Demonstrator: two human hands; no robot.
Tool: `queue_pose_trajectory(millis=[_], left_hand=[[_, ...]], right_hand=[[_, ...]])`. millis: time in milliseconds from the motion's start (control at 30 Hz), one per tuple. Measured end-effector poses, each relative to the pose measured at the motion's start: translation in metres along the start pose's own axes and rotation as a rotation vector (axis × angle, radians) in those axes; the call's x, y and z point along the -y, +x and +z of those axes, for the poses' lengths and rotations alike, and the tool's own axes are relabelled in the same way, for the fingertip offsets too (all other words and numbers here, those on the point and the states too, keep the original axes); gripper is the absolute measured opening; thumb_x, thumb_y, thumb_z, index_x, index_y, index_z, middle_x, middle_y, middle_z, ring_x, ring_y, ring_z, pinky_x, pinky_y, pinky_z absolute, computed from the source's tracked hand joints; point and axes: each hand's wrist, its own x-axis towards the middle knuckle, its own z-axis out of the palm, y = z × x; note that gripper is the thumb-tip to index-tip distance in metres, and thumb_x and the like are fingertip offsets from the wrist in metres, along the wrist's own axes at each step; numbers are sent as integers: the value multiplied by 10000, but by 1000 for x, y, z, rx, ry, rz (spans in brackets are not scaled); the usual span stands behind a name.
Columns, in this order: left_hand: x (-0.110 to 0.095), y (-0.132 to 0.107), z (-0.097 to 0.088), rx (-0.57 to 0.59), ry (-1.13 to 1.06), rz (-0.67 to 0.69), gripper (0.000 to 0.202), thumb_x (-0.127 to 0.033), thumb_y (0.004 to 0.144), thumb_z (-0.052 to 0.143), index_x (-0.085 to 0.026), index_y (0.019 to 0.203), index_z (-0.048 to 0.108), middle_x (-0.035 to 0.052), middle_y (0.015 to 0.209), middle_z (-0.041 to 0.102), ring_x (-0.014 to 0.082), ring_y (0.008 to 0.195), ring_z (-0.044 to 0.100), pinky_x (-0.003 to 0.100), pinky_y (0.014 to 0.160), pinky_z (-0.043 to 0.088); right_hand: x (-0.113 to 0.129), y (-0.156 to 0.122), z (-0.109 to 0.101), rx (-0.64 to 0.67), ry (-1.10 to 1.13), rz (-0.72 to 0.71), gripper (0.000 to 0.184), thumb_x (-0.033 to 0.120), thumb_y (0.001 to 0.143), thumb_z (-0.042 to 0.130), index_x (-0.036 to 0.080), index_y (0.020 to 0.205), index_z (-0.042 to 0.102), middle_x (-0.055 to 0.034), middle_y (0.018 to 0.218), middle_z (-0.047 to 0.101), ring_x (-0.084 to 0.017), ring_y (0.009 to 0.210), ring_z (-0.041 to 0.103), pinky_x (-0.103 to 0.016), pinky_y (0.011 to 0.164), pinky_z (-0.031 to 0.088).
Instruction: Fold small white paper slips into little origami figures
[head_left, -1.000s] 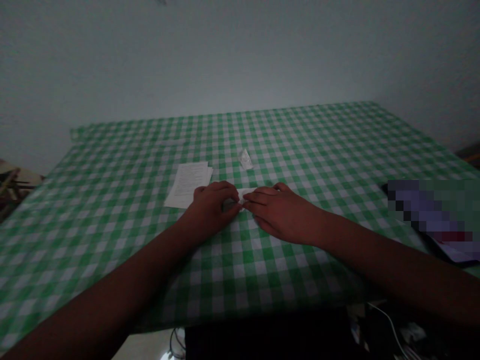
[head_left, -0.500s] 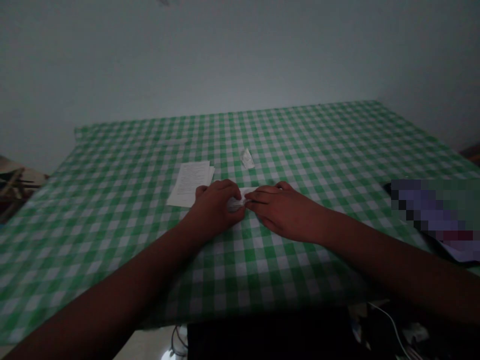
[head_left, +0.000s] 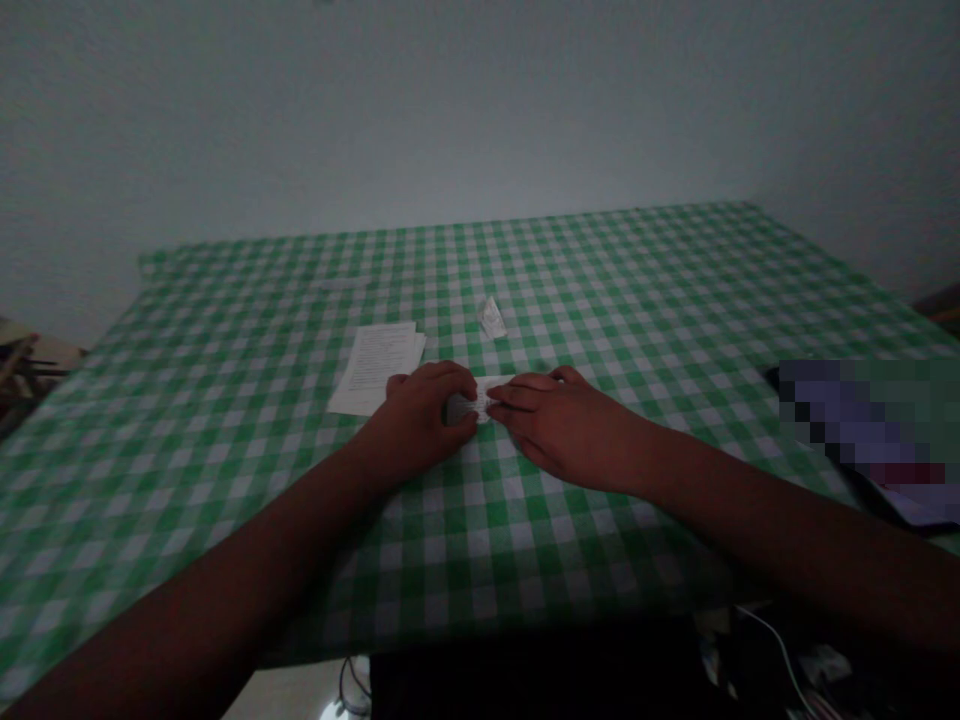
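Observation:
On the green-and-white checked tablecloth (head_left: 600, 270), my two hands meet over a small white piece of paper (head_left: 469, 405). My left hand (head_left: 424, 415) curls around the paper's left end, thumb and fingers pinching it. My right hand (head_left: 566, 420) lies on the paper's right end, fingers held together and pressing down on it. Most of the paper is hidden beneath the fingers.
A small stack of printed white sheets (head_left: 375, 365) lies just left of my left hand. A small folded paper scrap (head_left: 492, 318) sits a little farther back. A dark flat object (head_left: 870, 430) rests at the table's right edge. Cables hang below the front edge.
My hands stay in the same place on the paper; only the fingers shift slightly. The view wobbles a little.

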Motion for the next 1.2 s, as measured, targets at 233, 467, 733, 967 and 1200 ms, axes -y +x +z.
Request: queue_pose_trajectory(millis=[233,467,733,967,1200], left_hand=[[2,0,0,-2,5,17,158,-254,849,575,-245,1002,615,43,1211,645,256,1181,558,464,1009,381],[-1,0,0,-1,26,8,153,-292,865,593,-242,1008,612,46,1212,643,254,1165,563,469,998,369],[0,0,7,-18,61,-27,254,-373,869,618,-260,1096,595,54,1200,642,277,1138,559,464,920,381],[-2,1,12,-47,118,-35,295,-348,840,638,-274,1121,589,53,1254,610,289,1164,550,452,892,386],[-5,0,10,-53,126,-55,312,-353,844,639,-241,1122,550,66,1240,615,290,1157,560,465,907,377]], right_hand=[[1,0,1,-4,-14,11,412,208,981,419,170,1372,547,-111,1462,520,-291,1296,474,-475,954,402],[1,0,-1,2,-6,9,399,219,998,392,162,1357,555,-111,1467,516,-280,1291,477,-472,954,400],[1,0,-2,9,4,12,401,211,988,405,164,1359,550,-107,1463,520,-277,1289,479,-464,940,404],[3,0,-3,9,18,25,399,206,975,419,160,1344,561,-112,1459,523,-277,1287,477,-455,935,403],[4,0,-2,-7,36,45,388,218,980,409,172,1328,574,-95,1468,518,-267,1286,475,-446,928,397]])
